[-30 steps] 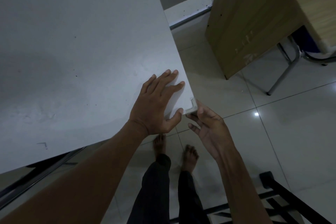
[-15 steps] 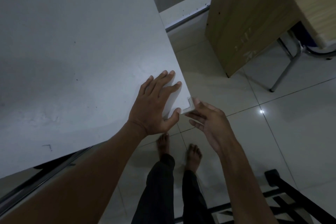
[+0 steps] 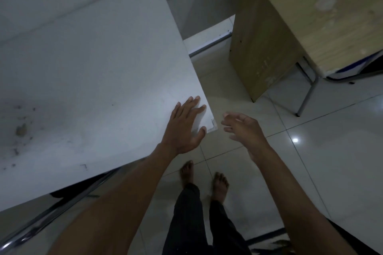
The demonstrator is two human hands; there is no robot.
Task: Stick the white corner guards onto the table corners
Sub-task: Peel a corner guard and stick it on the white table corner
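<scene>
The corner guard (image 3: 213, 126) is seated on the near right corner of the white table (image 3: 93, 80), its two short arms running along the two edges that meet there, and it is touched by neither hand. The left hand (image 3: 184, 128) is laid flat on the tabletop with fingers straight, its thumb tip just beside the guard's inner edge, while the right hand (image 3: 241, 128) is held off the table to the guard's right, fingers loosely spread and empty. Any further pressing would be most readily done by the left thumb, judged the nearer.
</scene>
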